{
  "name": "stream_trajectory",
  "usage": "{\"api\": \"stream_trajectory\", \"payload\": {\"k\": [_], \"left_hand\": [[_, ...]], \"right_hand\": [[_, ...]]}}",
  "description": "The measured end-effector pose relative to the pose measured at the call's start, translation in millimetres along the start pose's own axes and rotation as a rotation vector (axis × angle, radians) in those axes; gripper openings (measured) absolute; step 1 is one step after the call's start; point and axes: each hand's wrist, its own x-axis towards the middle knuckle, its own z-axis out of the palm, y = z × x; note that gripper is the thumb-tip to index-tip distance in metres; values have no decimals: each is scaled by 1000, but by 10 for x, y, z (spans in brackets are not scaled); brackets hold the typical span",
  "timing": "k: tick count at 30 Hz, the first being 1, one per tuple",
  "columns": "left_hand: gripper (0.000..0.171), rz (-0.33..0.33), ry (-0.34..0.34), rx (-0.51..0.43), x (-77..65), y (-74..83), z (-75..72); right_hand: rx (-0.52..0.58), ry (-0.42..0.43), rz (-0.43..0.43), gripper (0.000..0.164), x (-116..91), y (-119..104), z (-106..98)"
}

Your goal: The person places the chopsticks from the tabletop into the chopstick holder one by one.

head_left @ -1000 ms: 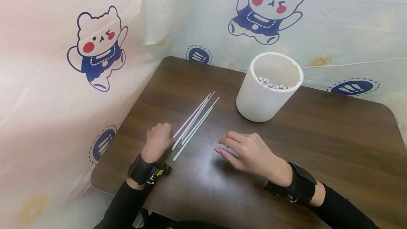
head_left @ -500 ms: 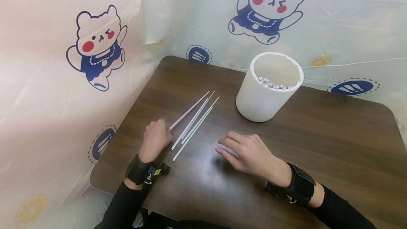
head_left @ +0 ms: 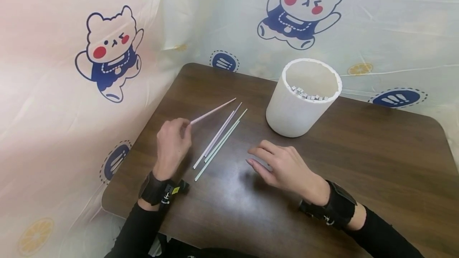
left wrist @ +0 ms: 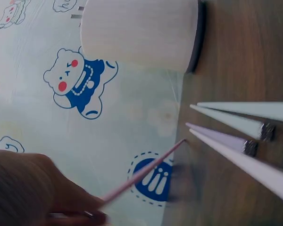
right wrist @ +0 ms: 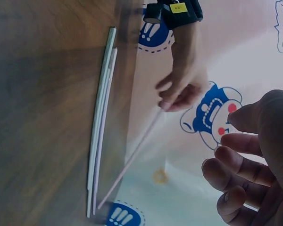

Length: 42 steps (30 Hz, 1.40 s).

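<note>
My left hand (head_left: 171,144) pinches the near end of a pink chopstick (head_left: 213,110) between thumb and fingers. The chopstick slants up and away, and in the left wrist view its thin tip ends at the far edge of the table. To its right lie two pale purple chopsticks (head_left: 214,139) and two mint-green chopsticks (head_left: 217,151), side by side; silvery butt ends show in the left wrist view. My right hand (head_left: 290,166) hovers over the table to the right of them, fingers loosely bent and holding nothing, as the right wrist view (right wrist: 250,165) confirms.
A tall white cylindrical holder (head_left: 290,118) stands at the back of the brown wooden table (head_left: 376,150), several small silvery square ends showing inside its rim. Cloth printed with cartoon bears hangs (head_left: 222,19) behind and left of the table.
My left hand has moved away from me, drawing the pink chopstick apart from the others and turning it to a flatter slant. The right hand has barely moved.
</note>
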Motion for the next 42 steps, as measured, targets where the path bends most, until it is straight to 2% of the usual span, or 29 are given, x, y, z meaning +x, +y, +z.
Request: {"api": "stream_trajectory", "payload": {"k": [4,7,11,15,21,24,26,30,33,35,39,42], "left_hand": [[14,144,186,-47,94,53,-7],[15,221,272,-89,161,99,-17],[12,335,333,-113,222,204,-82],[10,455,401,-130,235,400,-220],[18,611,481,-269,169,803,-506],[13,720,522,-341,134,985,-607],[10,806,555,-369,116,1082,-647],[9,968,581,-374,84,1220,-698],[10,1033,558,-364,63,1282,-726],[11,1050,546,-370,61,1315,-738],[15,1056,528,-389,96,1384,-745],[18,1053,514,-394,152,1456,-758]], "right_hand": [[2,33,14,16,41,56,-43],[-4,63,42,17,60,109,-72],[-10,85,100,20,66,170,-98],[-16,94,157,24,80,214,-116],[-32,108,198,39,115,287,-127],[-23,115,200,48,136,315,-124],[-13,120,189,47,147,322,-121],[-12,145,121,26,141,313,-127],[-10,158,75,31,125,281,-141],[-2,155,58,35,118,257,-154],[-14,155,24,27,113,236,-181],[-34,163,12,28,123,250,-214]]}}
